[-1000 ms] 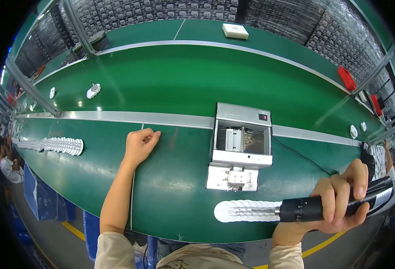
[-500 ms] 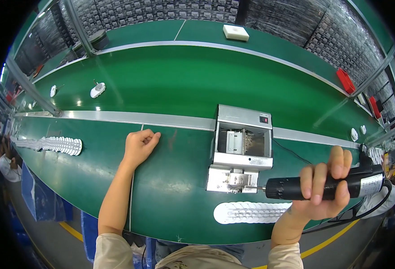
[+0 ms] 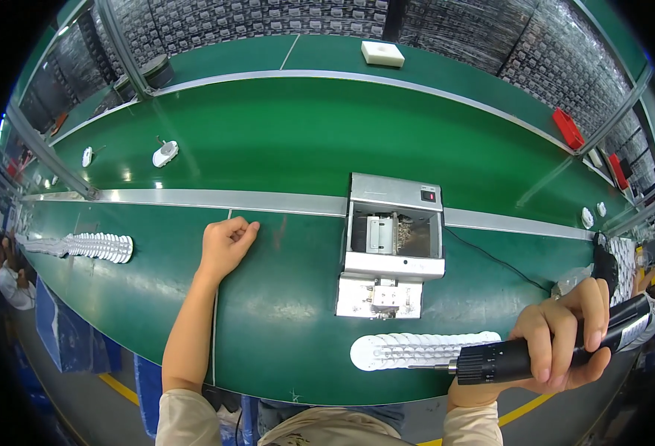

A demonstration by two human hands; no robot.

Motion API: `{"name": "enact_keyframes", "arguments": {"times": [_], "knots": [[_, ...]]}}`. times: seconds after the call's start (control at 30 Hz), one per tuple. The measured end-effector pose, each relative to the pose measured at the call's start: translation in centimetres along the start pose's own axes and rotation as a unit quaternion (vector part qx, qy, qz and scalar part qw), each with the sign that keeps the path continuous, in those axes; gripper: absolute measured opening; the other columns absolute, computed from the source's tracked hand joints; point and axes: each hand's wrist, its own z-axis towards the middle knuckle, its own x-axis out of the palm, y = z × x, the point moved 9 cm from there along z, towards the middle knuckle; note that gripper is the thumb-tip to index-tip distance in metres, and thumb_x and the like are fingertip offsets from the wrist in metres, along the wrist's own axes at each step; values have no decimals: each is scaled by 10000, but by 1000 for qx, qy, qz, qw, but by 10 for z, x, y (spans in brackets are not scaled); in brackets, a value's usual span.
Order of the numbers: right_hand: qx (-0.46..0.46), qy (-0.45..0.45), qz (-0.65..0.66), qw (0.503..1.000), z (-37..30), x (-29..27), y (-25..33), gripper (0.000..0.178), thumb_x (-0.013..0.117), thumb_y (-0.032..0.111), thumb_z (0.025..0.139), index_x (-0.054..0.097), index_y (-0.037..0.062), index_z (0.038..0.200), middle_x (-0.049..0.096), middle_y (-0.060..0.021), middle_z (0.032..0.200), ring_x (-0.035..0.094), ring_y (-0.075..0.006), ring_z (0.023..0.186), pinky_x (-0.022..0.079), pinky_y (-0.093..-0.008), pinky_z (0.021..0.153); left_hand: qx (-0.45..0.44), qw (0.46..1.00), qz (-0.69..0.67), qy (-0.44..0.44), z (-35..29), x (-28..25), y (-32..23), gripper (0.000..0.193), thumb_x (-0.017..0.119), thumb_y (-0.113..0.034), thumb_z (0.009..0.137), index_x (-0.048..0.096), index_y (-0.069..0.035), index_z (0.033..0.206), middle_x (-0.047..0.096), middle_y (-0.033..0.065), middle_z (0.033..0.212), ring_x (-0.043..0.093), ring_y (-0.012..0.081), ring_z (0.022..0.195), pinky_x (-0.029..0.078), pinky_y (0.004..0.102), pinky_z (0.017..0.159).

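My right hand (image 3: 565, 338) is wrapped round a black electric screwdriver (image 3: 487, 362). The tool lies nearly level, its thin bit aimed left and passing over, as seen from here, the near edge of an overlapped row of white pieces (image 3: 387, 349). Whether the bit touches them I cannot tell. Just beyond that row stands a metal screw feeder (image 3: 396, 266), with loose screws in its open tray and a small pick-up block at the front. My left hand (image 3: 225, 245) rests on the green bench to the left of the feeder, fingers curled into a loose fist; nothing shows in it.
Another overlapped row of white pieces (image 3: 101, 246) lies at the far left of the bench (image 3: 283, 320). Behind runs a green conveyor belt (image 3: 268, 134) with a few white parts (image 3: 165, 153) on it. A white block (image 3: 382, 53) and a red bin (image 3: 568, 128) sit beyond.
The screwdriver has come away from the feeder's front block and moved down and toward me, over the nearby white row. My left hand has stayed in place, still curled.
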Motion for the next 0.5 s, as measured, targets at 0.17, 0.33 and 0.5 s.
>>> {"name": "enact_keyframes", "arguments": {"times": [0.17, 0.33, 0.5], "knots": [[-18, 1, 7, 1000, -3, 6, 2, 252, 613, 17, 826, 363, 38, 853, 485, -74, 840, 522, -122, 440, 476, -275, 417, 15, 1000, -5, -9, 0, -1, -3, 248, 674, -149, 797, 584, 3, 624, 518, 60, 490, 430, 100, 414, 338, 247, 421], [-18, 24, 16, 999, -2, 11, 3, 264, 609, -11, 793, 352, 47, 815, 464, -59, 790, 512, -126, 433, 459, -277, 414, 13, 1000, -5, -8, 1, -1, -3, 250, 675, -146, 796, 577, 6, 623, 519, 63, 493, 432, 104, 416, 339, 248, 422], [-18, 14, 13, 1000, -2, 10, 3, 269, 620, -9, 792, 358, 51, 811, 468, -57, 789, 514, -122, 439, 465, -277, 418, 20, 1000, -4, -5, 1, 1, -4, 256, 675, -137, 797, 565, 10, 618, 497, 58, 483, 412, 102, 416, 324, 250, 419]]}}
